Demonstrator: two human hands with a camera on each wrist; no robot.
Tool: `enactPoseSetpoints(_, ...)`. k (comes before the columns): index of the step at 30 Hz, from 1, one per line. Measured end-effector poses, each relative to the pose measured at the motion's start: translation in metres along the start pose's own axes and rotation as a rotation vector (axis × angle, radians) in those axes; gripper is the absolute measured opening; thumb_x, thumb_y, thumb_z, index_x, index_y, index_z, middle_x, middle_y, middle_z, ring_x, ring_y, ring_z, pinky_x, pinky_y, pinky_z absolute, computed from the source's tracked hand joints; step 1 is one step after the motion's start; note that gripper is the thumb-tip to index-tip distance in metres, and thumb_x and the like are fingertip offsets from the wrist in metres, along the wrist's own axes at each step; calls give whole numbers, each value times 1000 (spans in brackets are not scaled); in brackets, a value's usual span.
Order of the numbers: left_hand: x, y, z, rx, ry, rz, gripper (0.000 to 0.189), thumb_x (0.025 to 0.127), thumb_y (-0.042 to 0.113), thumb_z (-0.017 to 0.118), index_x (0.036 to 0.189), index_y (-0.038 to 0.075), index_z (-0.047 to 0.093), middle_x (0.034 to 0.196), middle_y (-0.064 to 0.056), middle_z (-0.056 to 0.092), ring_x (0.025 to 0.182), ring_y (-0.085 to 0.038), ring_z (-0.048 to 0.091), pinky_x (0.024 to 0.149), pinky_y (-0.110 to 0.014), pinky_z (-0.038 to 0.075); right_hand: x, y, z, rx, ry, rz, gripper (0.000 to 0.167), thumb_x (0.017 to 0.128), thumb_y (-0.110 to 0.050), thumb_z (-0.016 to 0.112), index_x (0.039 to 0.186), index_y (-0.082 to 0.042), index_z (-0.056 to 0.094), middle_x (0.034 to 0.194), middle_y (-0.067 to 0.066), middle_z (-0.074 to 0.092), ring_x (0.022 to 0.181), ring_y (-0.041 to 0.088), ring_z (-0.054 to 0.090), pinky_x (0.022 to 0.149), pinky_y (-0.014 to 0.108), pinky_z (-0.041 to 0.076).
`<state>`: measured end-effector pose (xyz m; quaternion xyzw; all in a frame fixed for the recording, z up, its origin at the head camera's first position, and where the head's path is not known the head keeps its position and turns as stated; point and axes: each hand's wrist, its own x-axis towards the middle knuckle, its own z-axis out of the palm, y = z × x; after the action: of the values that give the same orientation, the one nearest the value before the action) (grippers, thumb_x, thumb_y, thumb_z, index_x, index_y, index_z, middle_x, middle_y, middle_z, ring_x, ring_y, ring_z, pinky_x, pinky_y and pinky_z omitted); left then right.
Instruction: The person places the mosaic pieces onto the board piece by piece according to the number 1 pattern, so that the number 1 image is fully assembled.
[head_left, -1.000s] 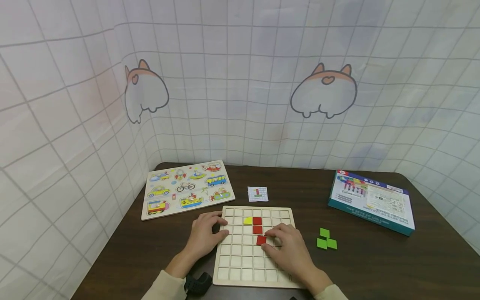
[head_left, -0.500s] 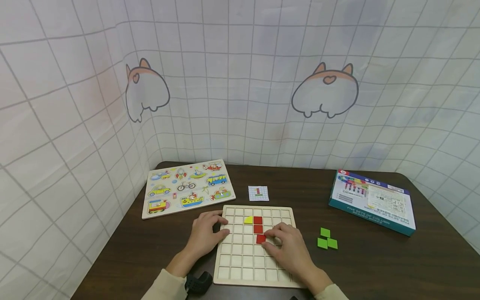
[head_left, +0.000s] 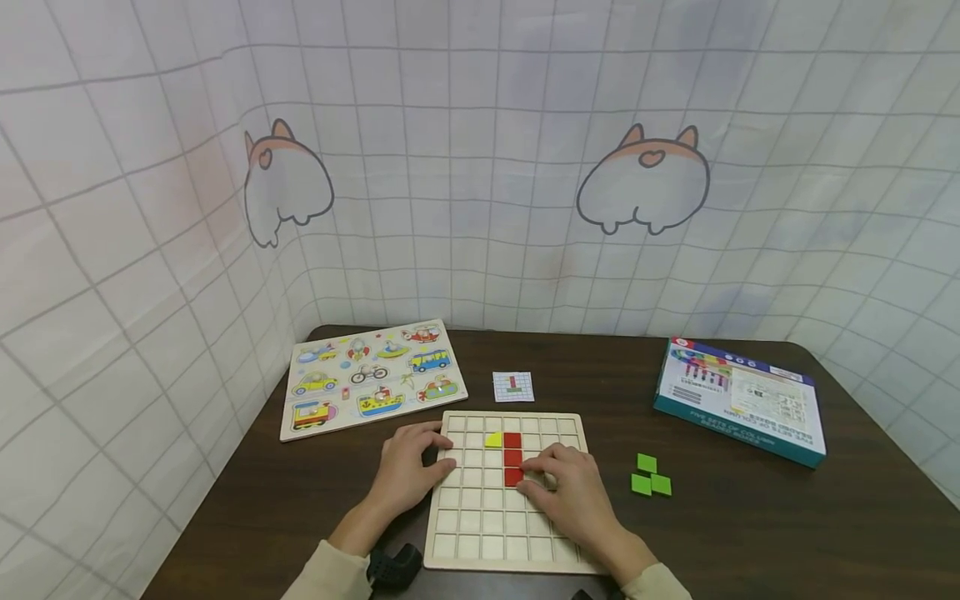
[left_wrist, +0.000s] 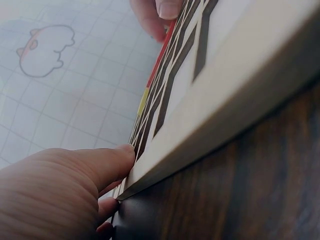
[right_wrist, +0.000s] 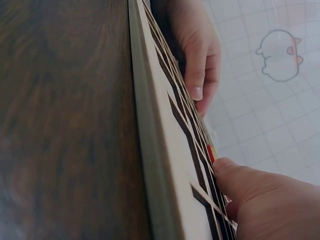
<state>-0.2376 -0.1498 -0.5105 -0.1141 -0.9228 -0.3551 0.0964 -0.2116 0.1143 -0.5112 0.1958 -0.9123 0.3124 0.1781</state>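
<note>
A pale wooden grid board (head_left: 480, 548) lies on the dark table. My left hand (head_left: 408, 471) grips its left edge, thumb on top and fingers at the side. Three red square tiles stand in a column on the board, with a yellow piece (head_left: 493, 440) beside the top one. At the lowest red tile (head_left: 513, 477), the thumb and forefinger of my right hand (head_left: 567, 487) pinch its right-hand part; the tile lies in its cell, lined up with the two above. The palm hides part of the board's right side.
Several things surround the board: green square tiles (head_left: 642, 485) to the right, a small pattern card (head_left: 513, 387) behind, a vehicle picture puzzle (head_left: 375, 379) at back left, a boxed set (head_left: 738, 404) at back right. A black object (head_left: 395, 568) sits near the left wrist.
The lowest red tile has shifted slightly left with my right fingers and now sits square in its cell under the other two. My left hand stays at the board's edge.
</note>
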Motion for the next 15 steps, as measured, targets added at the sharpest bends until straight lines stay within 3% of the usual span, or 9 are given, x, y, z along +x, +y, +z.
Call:
enactPoseSetpoints(8, 1, -1, -4, 6, 21, 10, 18, 83, 25, 78, 99, 20, 73, 134, -7, 59, 130, -31, 44, 102, -58, 27, 4, -2, 2, 19, 0, 13, 19, 76, -29, 84, 92, -23, 77, 86, -16, 61, 86, 6, 56, 95, 43, 41)
enactPoseSetpoints(15, -2, -2, -1, -23, 4, 29, 17, 83, 24, 78, 99, 20, 73, 134, -7, 59, 129, -32, 44, 100, -59, 28, -1, 1, -6, 102, 20, 94, 15, 80, -26, 82, 94, -23, 76, 88, -20, 63, 88, 4, 57, 82, 35, 48)
